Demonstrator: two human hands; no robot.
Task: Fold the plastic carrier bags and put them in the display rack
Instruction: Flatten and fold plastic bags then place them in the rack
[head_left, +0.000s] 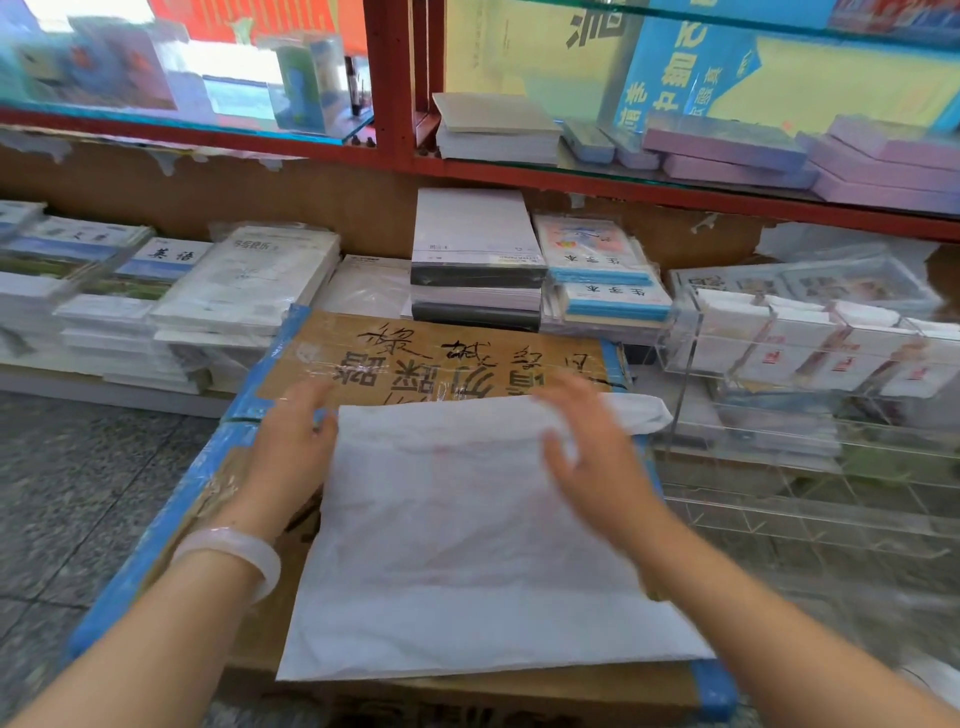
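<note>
A white plastic carrier bag (467, 545) lies flat on a cardboard box (415, 353) edged with blue tape. Its handles point away from me, towards the upper right. My left hand (293, 441) rests at the bag's upper left corner, fingers loosely bent, touching the edge. Above the bag's upper right part is my right hand (592, 457), fingers spread and relaxed, blurred by motion; whether it touches the plastic is unclear. A clear acrylic display rack (810, 415) stands to the right, with folded white bags (779, 338) upright in its top compartments.
Stacks of wrapped exercise books and paper (478, 260) fill the low shelf behind the box. A red-framed glass shelf (571, 176) with boxes runs above. Speckled floor (78, 493) lies to the left.
</note>
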